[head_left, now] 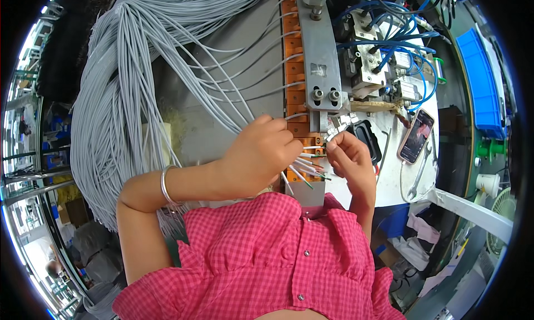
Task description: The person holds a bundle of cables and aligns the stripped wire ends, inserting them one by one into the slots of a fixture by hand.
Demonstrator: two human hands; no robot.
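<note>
My left hand (266, 153) is closed round several thin cables, whose stripped ends (307, 170) fan out to the right with white, green and reddish tips. Close beside it, my right hand (351, 158) pinches at the tip of one of these cable ends with thumb and forefinger. Both hands are over the near end of an orange slotted strip (295, 69), where single grey cables lie across at intervals. The cables come from a large grey cable bundle (133, 47) at the left.
A steel clamp plate (324, 47) with bolts runs along the strip. Behind it stand pneumatic valves (364, 64) with blue hoses. On the white surface at right lie a phone (416, 136), a wrench (418, 175) and a black tray (366, 139). A blue bin (481, 80) stands farther right.
</note>
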